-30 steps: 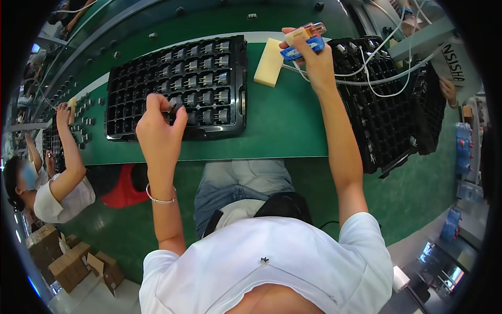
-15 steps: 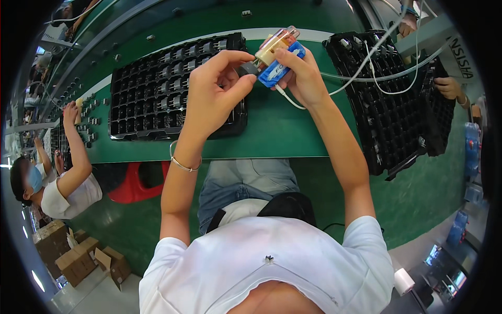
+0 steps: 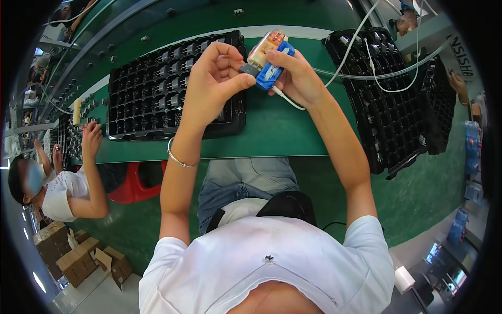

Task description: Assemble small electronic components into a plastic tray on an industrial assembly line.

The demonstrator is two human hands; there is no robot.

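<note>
My right hand is closed around a small handheld device with a cream body, a clear end and a blue-wrapped side. A white cable runs from its lower end. Between the thumb and fingers of my left hand is a small dark grey part, pressed against the device's near-left end. Where the two meet is partly covered by my fingers. Just left of my hands lies a black compartment tray holding several small grey parts, partly behind my left wrist.
More black trays lie at the right, jutting over the table edge, with hoses and a cable crossing them. At the left a co-worker's hand is beside loose small parts. The green table's edge runs before my lap. A red stool stands lower left.
My left hand has brought the grey part up against the device, closing the gap where thin prongs showed. The device shifted slightly left. The left co-worker's hand came down and toward my tray.
</note>
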